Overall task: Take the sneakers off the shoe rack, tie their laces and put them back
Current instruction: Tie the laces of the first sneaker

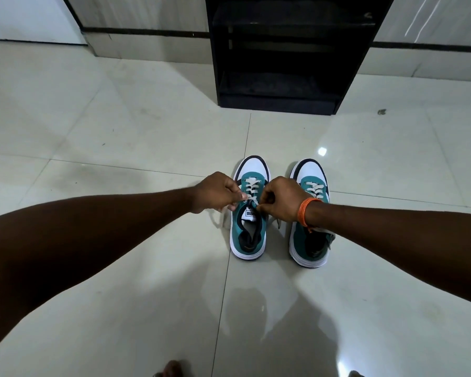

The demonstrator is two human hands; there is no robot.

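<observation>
Your left hand (215, 192) and right hand (282, 198) each pinch a lace (252, 198) over the left sneaker (249, 210). Both sneakers stand on glossy pale floor tiles (120, 126), before the black rack (288, 53) at the wall.

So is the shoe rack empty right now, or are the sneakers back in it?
Empty as far as visible: the shoe rack shelves look bare, and both sneakers stand on the floor before it.

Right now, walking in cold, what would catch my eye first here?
Probably the teal-and-white sneakers side by side on the pale tiled floor. The left hand and right hand both pinch the laces of the left one. Behind them stands a black shoe rack.
</observation>
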